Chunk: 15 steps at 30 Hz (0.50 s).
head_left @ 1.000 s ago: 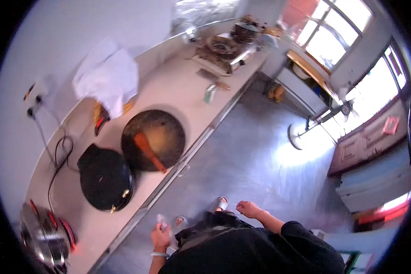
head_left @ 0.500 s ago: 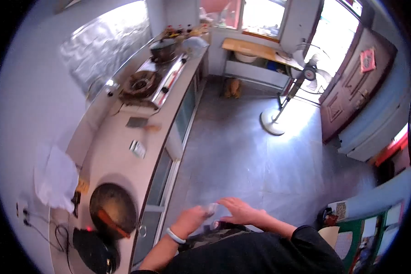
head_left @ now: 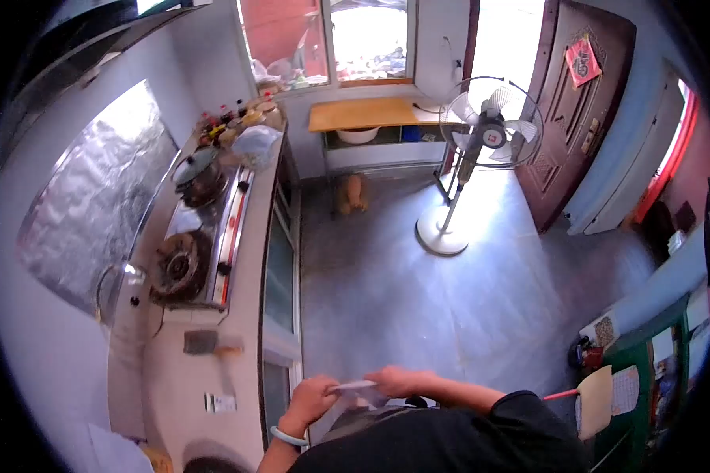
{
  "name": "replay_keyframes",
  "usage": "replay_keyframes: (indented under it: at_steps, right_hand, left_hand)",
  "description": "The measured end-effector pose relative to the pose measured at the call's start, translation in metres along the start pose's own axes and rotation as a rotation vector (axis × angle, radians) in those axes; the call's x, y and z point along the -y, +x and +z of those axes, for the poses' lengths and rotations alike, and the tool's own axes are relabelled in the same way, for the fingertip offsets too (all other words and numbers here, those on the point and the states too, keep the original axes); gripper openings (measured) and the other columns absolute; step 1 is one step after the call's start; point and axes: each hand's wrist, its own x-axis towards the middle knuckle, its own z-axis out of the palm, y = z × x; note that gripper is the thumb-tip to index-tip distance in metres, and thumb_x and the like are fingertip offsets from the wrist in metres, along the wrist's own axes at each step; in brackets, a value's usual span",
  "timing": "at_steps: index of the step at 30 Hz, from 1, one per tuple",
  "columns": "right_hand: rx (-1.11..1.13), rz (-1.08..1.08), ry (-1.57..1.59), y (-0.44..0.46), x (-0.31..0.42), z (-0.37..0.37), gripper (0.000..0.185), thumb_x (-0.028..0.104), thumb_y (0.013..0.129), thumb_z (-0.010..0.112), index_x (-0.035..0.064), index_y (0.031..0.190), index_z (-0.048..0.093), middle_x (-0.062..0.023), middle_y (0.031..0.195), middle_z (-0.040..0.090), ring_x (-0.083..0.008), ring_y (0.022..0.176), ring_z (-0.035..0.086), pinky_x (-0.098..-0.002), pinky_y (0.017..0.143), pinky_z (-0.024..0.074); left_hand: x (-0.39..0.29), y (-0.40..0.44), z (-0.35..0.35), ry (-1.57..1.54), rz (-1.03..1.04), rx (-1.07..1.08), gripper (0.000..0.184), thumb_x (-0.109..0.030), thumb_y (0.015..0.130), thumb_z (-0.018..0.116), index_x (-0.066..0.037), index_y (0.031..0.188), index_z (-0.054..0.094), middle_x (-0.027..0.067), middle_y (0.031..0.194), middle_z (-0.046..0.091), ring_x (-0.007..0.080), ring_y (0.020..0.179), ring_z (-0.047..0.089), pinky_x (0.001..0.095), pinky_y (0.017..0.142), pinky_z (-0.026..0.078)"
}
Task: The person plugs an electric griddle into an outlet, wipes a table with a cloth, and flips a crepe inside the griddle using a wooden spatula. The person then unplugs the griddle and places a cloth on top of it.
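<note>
Sheet [head_left: 355, 385]: pale, held before the body, just right of the counter [head_left: 177, 386]. Change noted on my feed: one second ago, the right hand [head_left: 398, 381] stood apart; now it and the left hand [head_left: 312, 398] each grasp one end. I therefore log two-handed handling. View also swung: the wok [head_left: 213, 464] shows only its edge

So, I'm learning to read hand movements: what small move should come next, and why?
Probably ease the hands slightly apart to spread the thin pale item: the left hand and right hand hold opposite ends, and it spans the gap between them.
</note>
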Motion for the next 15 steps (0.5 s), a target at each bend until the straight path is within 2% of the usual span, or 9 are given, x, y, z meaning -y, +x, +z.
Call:
replay_keyframes:
  at_steps: [1,2,5,7,8,9,10,13,15]
  right_hand:
    - [0.002,0.075,0.038,0.002,-0.003,-0.017,0.028,0.024,0.083,0.051,0.0079,0.106,0.055,-0.0197,0.094,0.060,-0.0381,0.085,0.057,-0.0442,0.075,0.0444]
    - [-0.027,0.041,0.042,0.010,-0.013,-0.031,0.030,0.023,0.083,0.052,0.0076,0.108,0.053,-0.0192,0.097,0.059,-0.0369,0.088,0.056,-0.0432,0.077,0.0441]
    - [-0.124,-0.025,0.149,0.031,-0.028,-0.072,0.039,0.022,0.082,0.056,0.0067,0.117,0.049,-0.0176,0.108,0.056,-0.0330,0.096,0.054,-0.0406,0.081,0.0427]
    - [-0.177,0.001,0.325,0.022,-0.012,-0.113,0.047,0.020,0.081,0.059,0.0063,0.123,0.044,-0.0166,0.114,0.052,-0.0303,0.102,0.052,-0.0390,0.085,0.0410]
    - [-0.213,0.004,0.417,0.033,-0.027,-0.124,0.057,0.017,0.080,0.062,0.0073,0.130,0.038,-0.0158,0.117,0.050,-0.0270,0.105,0.050,-0.0377,0.089,0.0390]
    - [-0.278,-0.039,0.434,0.037,-0.034,-0.141,0.056,0.017,0.080,0.061,0.0076,0.130,0.038,-0.0155,0.117,0.051,-0.0265,0.106,0.050,-0.0372,0.090,0.0386]
    - [-0.338,-0.084,0.447,0.042,-0.042,-0.161,0.055,0.016,0.080,0.060,0.0080,0.130,0.038,-0.0153,0.117,0.052,-0.0261,0.107,0.050,-0.0368,0.090,0.0383]
    - [-0.403,-0.095,0.459,0.057,-0.054,-0.226,0.050,0.013,0.081,0.057,0.0087,0.128,0.041,-0.0148,0.115,0.055,-0.0242,0.108,0.050,-0.0357,0.092,0.0384]
    - [-0.406,-0.046,0.519,0.077,-0.080,-0.263,0.045,0.011,0.081,0.054,0.0086,0.126,0.045,-0.0148,0.112,0.057,-0.0233,0.108,0.051,-0.0350,0.091,0.0392]
  left_hand:
    - [0.007,0.020,-0.004,-0.065,0.014,-0.044,0.015,-0.016,0.074,0.062,-0.007,0.086,0.064,0.0141,0.084,0.061,0.0319,0.077,0.058,0.0377,0.068,0.047]
    - [0.013,0.045,-0.011,-0.248,-0.042,-0.018,0.015,-0.012,0.075,0.061,-0.005,0.088,0.063,0.0133,0.080,0.060,0.0291,0.074,0.058,0.0346,0.067,0.046]
    - [0.004,0.125,-0.044,-0.308,-0.040,0.120,0.015,-0.010,0.077,0.060,-0.004,0.090,0.062,0.0131,0.079,0.060,0.0273,0.074,0.058,0.0326,0.067,0.046]
    - [-0.008,0.176,-0.057,-0.249,0.068,0.263,0.015,-0.014,0.080,0.060,-0.007,0.094,0.062,0.0150,0.084,0.061,0.0284,0.075,0.059,0.0334,0.067,0.046]
    - [-0.015,0.204,-0.060,-0.226,0.132,0.339,0.015,-0.015,0.081,0.060,-0.007,0.094,0.062,0.0154,0.085,0.061,0.0289,0.075,0.059,0.0339,0.067,0.046]
    - [-0.020,0.229,-0.061,-0.201,0.196,0.410,0.015,-0.016,0.082,0.061,-0.008,0.095,0.062,0.0159,0.086,0.061,0.0293,0.075,0.059,0.0344,0.067,0.046]
    - [-0.015,0.255,-0.056,-0.173,0.326,0.379,0.018,-0.017,0.083,0.061,-0.011,0.100,0.061,0.0164,0.088,0.061,0.0306,0.075,0.060,0.0356,0.067,0.047]
    - [-0.018,0.332,-0.064,-0.216,0.286,0.485,0.024,-0.015,0.081,0.062,-0.011,0.105,0.059,0.0172,0.090,0.060,0.0315,0.081,0.060,0.0357,0.069,0.047]
    - [0.003,0.385,-0.056,-0.164,0.289,0.394,0.027,-0.014,0.083,0.062,-0.007,0.108,0.057,0.0142,0.095,0.062,0.0231,0.087,0.060,0.0319,0.075,0.047]
